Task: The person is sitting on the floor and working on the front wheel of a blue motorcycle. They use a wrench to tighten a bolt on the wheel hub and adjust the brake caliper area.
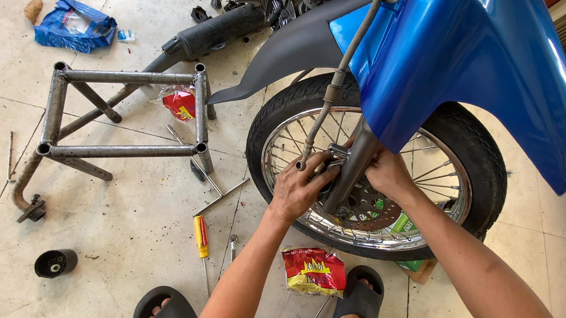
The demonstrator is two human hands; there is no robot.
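Head view shows the left hand (pixel 297 190) and right hand (pixel 385 171) wrapped, fingers closed, around the fork leg (pixel 351 167) at the spoked front wheel (pixel 378 172), steadying it from both sides, below the blue fender (pixel 477 56).
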